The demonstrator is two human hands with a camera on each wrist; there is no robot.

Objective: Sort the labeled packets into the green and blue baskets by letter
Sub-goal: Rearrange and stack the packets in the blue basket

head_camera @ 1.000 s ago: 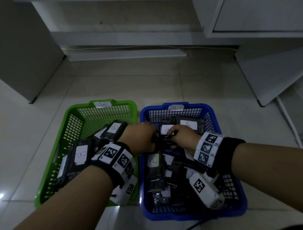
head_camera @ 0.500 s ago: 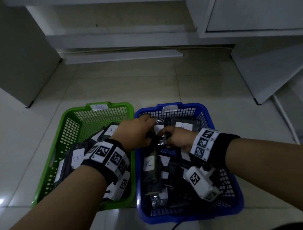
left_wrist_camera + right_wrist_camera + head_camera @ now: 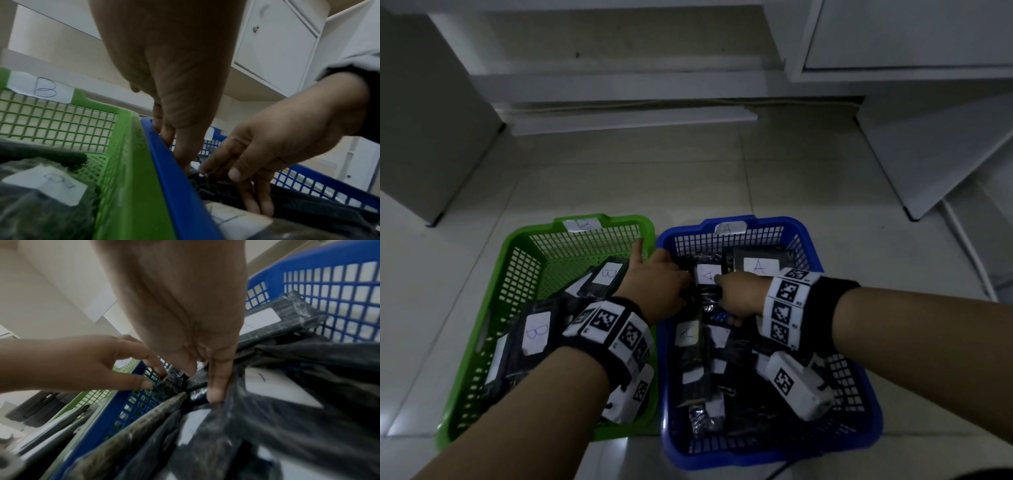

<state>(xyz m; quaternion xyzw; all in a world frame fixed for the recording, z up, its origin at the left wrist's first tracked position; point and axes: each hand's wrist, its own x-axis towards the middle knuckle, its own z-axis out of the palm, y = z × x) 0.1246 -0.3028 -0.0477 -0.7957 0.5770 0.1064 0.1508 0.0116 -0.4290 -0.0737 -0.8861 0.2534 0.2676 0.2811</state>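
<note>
two plastic baskets sit side by side on the pale tiled floor (image 3: 619, 178), their long walls touching: the green basket (image 3: 524, 260) on the person's left, with a paper tag marked b (image 3: 582, 224) on its far rim, and the blue basket (image 3: 804, 246) on the right, with a tag marked a (image 3: 729, 228) on its far rim. both hold dark packets wrapped in plastic, each with a white label. in the green one i can read b on a packet near the far end (image 3: 607, 275) and on another nearer the person (image 3: 536, 332). in the blue one, packets reading a lie at the far end (image 3: 758, 265) and along the left wall (image 3: 686, 334); more packets are heaped under and around them, their labels too dim to read.

both hands are down in the far left part of the blue basket, close together. the left hand (image 3: 654, 287) reaches over the wall where the baskets meet, its fingers (image 3: 180, 146) straight and pointing down just inside the blue rim, the tips touching crinkled dark plastic. the right hand (image 3: 739, 294) has its fingers (image 3: 216, 382) stretched out and pressed onto a dark packet (image 3: 707, 274) labelled a; i cannot tell whether any finger hooks under it. both wrists wear black bands with square black-and-white markers. white cabinets (image 3: 893, 34) stand behind.
</note>
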